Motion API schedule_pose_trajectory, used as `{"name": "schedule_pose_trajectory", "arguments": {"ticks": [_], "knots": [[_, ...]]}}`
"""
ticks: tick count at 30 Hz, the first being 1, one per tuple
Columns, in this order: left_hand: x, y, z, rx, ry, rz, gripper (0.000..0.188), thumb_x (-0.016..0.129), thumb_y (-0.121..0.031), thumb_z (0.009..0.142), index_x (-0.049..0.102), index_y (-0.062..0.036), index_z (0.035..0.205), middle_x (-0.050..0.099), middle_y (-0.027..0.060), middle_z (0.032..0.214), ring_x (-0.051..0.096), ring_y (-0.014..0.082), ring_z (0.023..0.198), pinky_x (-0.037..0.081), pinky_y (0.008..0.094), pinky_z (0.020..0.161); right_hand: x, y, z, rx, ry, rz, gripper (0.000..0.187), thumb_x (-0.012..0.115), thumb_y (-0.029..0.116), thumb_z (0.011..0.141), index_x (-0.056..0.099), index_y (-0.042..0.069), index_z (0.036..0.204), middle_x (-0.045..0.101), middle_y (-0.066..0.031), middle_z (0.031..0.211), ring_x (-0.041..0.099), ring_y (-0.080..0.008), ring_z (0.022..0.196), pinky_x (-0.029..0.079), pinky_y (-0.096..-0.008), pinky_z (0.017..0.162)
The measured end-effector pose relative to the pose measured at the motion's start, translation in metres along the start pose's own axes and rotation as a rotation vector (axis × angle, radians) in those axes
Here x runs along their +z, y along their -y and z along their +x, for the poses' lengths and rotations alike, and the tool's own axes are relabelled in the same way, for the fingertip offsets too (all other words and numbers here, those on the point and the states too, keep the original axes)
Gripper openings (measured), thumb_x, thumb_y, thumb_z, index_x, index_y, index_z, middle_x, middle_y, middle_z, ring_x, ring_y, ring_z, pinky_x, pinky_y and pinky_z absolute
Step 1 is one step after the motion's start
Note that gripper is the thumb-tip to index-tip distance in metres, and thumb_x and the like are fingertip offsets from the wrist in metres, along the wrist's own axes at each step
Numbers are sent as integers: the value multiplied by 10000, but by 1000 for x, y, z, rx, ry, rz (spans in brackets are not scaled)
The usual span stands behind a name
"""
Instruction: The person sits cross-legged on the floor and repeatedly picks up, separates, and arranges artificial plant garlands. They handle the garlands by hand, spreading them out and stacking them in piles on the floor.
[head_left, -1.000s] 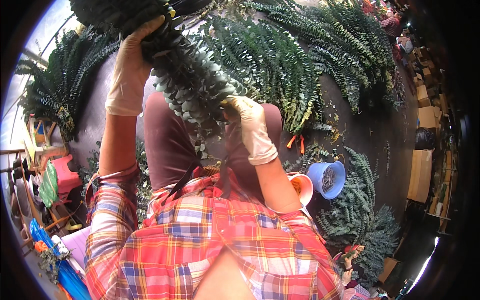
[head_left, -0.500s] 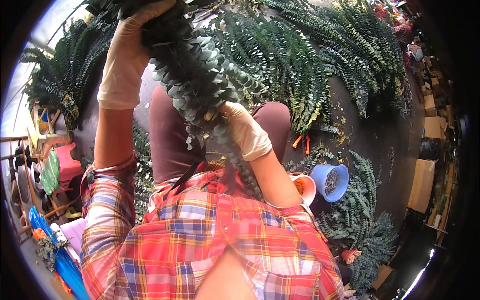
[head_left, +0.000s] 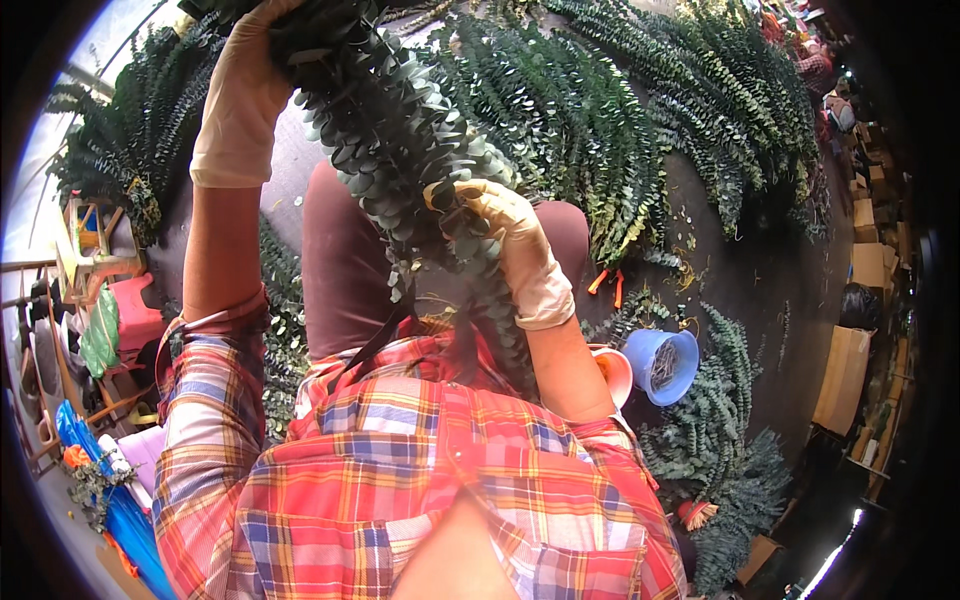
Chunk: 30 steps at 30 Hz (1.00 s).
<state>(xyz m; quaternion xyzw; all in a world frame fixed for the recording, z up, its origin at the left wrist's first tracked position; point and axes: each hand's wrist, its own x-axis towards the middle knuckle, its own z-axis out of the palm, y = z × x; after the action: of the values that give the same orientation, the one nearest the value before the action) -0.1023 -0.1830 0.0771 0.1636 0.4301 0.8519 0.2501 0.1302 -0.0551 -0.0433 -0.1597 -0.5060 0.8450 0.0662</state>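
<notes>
Two gloved hands, the right hand [head_left: 515,245] nearer the lap and the left hand [head_left: 240,110] farther out, share one leafy bundle [head_left: 380,150] that slants above the legs [head_left: 345,265], its upper end close to the top of the view. From where I stand, handling it well seems to come down to letting the far hand carry the weight while the near one only guides: firm enough that the stems do not slip round one another, gentle enough that the rounded leaves are not crushed. I would also lift the trailing sprig [head_left: 508,335], which hangs beside the right forearm, clear of the plaid shirt [head_left: 400,470], since it could snag there. As for the pose, the right forearm slants up and inward from beside the body; its fingers curl among the leaves on the bundle's lower side, and I cannot tell whether that grip closes on a stem. The left forearm rises almost straight from its rolled cuff, and the grip there is wrapped round the bundle, though leaves hide most of the fingers. Off to the person's right, a blue bucket [head_left: 642,365] of thin, wire-like pieces stands just beside a smaller pale pot [head_left: 622,374], near some cut greenery [head_left: 720,390]. Farther away, long fanned stems [head_left: 550,130] lie in a broad pile on the dark floor [head_left: 750,270], and cardboard boxes [head_left: 843,375] line the right side.
</notes>
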Motion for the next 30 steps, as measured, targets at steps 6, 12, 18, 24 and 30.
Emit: {"name": "schedule_pose_trajectory", "arguments": {"ticks": [6, 12, 18, 24, 30], "knots": [[15, -2, -15, 61, 86, 11, 296, 577, -139, 872, 584, 10, 1128, 662, 105, 1007, 660, 199, 858, 551, 307, 754, 0, -1, -1, -55, 52, 63, 243, 607, 171, 875, 621, 4, 1051, 684, -108, 935, 649, -165, 804, 513, -283, 684], [20, -8, -16, 72, 33, 95, 272, 587, -137, 863, 599, -14, 1106, 668, 96, 979, 662, 189, 810, 556, 299, 703, 1, -9, 0, -9, -3, 170, 213, 608, 175, 871, 627, -1, 990, 681, -95, 897, 635, -162, 788, 514, -283, 658], [18, -49, -10, 49, 43, -35, 234, 573, -189, 886, 614, -46, 1067, 664, 86, 832, 642, 157, 701, 515, 234, 534, -23, -41, -5, 132, 27, 469, 175, 586, 148, 857, 639, -13, 897, 658, -99, 792, 605, -133, 657, 479, -234, 577], [53, -36, -15, 143, -25, 67, 208, 616, -149, 862, 615, -23, 1028, 664, 67, 832, 634, 145, 653, 508, 220, 517, -27, -16, -13, -37, -292, 47, 477, 630, 493, 848, 603, 21, 916, 627, -24, 752, 573, -100, 563, 475, -218, 500], [62, -36, -9, 128, 89, 268, 221, 646, -107, 832, 619, -33, 1038, 670, 60, 877, 652, 165, 711, 546, 274, 626, -2, 83, 29, -648, -13, -762, 1288, 741, 645, 627, 67, -107, 1425, 69, -272, 1514, 77, -312, 1421, 82, -367, 1149]]}}
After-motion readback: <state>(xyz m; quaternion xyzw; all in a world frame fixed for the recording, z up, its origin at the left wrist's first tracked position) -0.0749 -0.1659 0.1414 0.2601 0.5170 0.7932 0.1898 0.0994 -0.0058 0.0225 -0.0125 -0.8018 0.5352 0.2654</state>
